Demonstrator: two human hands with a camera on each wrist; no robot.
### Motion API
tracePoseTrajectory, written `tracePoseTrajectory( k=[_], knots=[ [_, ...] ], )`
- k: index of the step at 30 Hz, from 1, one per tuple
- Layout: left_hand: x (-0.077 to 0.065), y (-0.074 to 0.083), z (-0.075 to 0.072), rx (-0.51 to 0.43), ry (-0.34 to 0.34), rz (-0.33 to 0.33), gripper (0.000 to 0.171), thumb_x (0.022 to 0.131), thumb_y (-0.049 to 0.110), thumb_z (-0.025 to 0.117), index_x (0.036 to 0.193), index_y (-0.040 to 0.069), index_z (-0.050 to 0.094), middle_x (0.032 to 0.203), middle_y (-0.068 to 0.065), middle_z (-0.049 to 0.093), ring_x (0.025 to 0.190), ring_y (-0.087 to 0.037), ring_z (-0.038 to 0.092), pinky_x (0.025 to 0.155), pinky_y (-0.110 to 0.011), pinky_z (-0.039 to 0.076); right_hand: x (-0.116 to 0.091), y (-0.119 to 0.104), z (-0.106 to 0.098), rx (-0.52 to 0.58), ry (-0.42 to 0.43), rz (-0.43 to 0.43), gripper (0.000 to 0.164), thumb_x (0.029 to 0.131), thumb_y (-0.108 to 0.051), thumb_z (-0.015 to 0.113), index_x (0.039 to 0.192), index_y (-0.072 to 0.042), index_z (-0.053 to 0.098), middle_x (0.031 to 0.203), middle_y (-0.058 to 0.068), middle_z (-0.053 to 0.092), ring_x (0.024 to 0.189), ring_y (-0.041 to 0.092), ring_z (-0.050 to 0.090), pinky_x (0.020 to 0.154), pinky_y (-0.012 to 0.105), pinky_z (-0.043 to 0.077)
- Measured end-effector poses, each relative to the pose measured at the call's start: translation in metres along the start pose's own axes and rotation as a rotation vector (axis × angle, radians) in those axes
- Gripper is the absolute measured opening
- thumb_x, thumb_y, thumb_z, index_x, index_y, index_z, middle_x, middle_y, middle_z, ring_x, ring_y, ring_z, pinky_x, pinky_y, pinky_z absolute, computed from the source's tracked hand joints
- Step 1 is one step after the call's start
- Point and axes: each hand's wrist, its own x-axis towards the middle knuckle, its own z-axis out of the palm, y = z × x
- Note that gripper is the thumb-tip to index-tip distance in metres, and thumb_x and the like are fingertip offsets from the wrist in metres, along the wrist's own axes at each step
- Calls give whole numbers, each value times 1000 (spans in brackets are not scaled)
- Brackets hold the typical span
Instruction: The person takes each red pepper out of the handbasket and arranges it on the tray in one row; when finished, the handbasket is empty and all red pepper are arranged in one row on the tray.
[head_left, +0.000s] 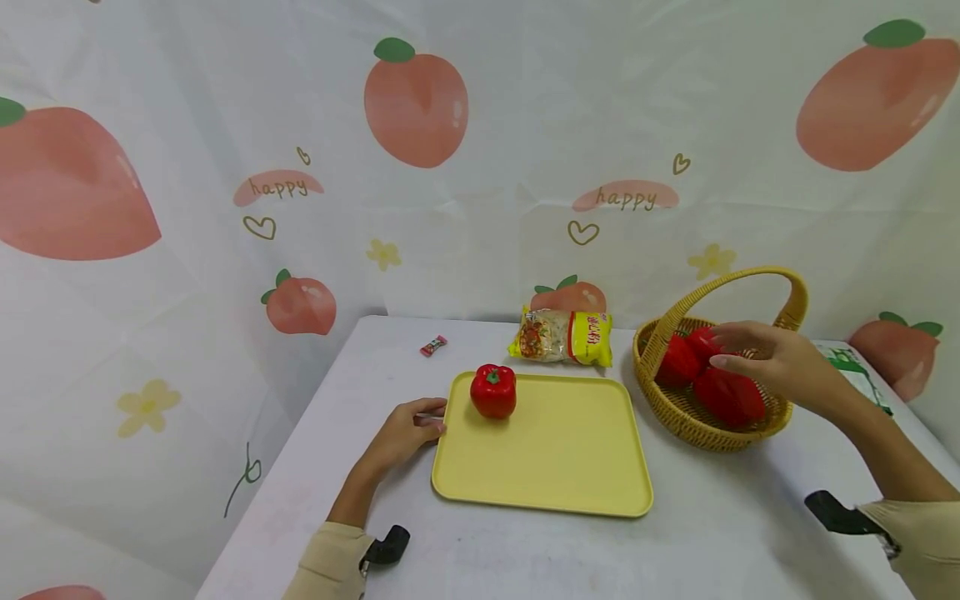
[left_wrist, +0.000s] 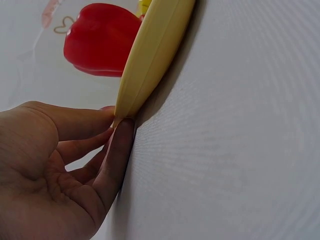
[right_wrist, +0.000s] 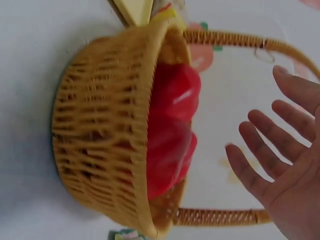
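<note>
A yellow tray (head_left: 562, 467) lies on the table with one red bell pepper (head_left: 493, 392) standing at its upper left. My left hand (head_left: 405, 433) is at the tray's left edge. In the left wrist view, its thumb and fingers (left_wrist: 117, 155) pinch the rim. Over on the right, a wicker basket (head_left: 701, 433) with a tall arched handle holds several red bell peppers (head_left: 727, 396). My right hand (head_left: 780, 362) hovers over the basket, holding nothing. The right wrist view shows its fingers (right_wrist: 272, 135) spread and apart from the peppers (right_wrist: 167, 150).
Behind the tray lies a yellow-and-clear food packet (head_left: 564, 337). A small red wrapped candy (head_left: 433, 346) sits at the back left of the white table (head_left: 525, 550). Right of the basket is a green-and-white package (head_left: 855, 371). A fruit-printed curtain (head_left: 480, 225) hangs behind.
</note>
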Motion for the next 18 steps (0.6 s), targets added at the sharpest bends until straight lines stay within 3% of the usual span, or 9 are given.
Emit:
tracePoseTrajectory(
  k=[7,11,14,18],
  knots=[
    [1,0,1,-2,9,-13,44,97,4,73,141,2,67,128,-9,74,105,-17,71,92,-35,61,12,17,-12,29,-101,33,55,100,-29,73,147,-5,58,134,27,67,100,-15,57,75,27,61],
    [1,0,1,-1,10,-16,44,97,4,73,141,3,67,128,-8,74,106,-18,71,94,-36,60,19,21,-15,27,-167,38,60,99,-28,73,149,-1,54,136,29,66,112,15,70,79,37,65],
    [1,0,1,4,8,-18,45,98,5,73,142,3,66,129,-8,74,107,-18,71,95,-37,60,25,23,-17,8,-221,46,64,98,-30,74,149,2,52,137,32,64,120,44,67,84,49,64],
    [1,-1,1,8,5,-22,45,98,6,73,142,4,66,129,-8,73,107,-18,70,96,-38,60,31,24,-17,-2,-278,69,69,97,-31,74,150,5,49,137,35,62,120,52,64,87,56,63]
  ],
)
